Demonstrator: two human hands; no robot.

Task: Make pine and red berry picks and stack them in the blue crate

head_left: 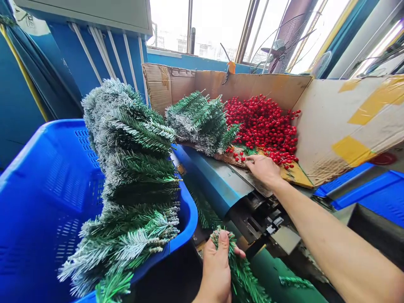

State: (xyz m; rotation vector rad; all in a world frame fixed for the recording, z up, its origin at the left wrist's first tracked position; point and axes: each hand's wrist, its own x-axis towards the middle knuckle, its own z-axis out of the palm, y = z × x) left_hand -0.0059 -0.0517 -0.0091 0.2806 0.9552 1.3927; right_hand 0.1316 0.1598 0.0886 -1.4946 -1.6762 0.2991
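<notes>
My left hand is wrapped around a green artificial pine branch, low in the middle of the view; the branch trails down to the right. Farther forward, my right hand reaches to the front edge of the cardboard box, thumb and fingers pinched at a small red berry sprig. Behind it lies a big heap of red berries. Just left of the heap sits a bundle of frosted pine branches. A taller stack of frosted branches stands at the left.
The blue plastic basket bears the tall stack at its right side. A machine with metal parts lies under my right forearm. Cardboard walls with yellow tape enclose the berries. Another blue crate is at the right, a fan by the window.
</notes>
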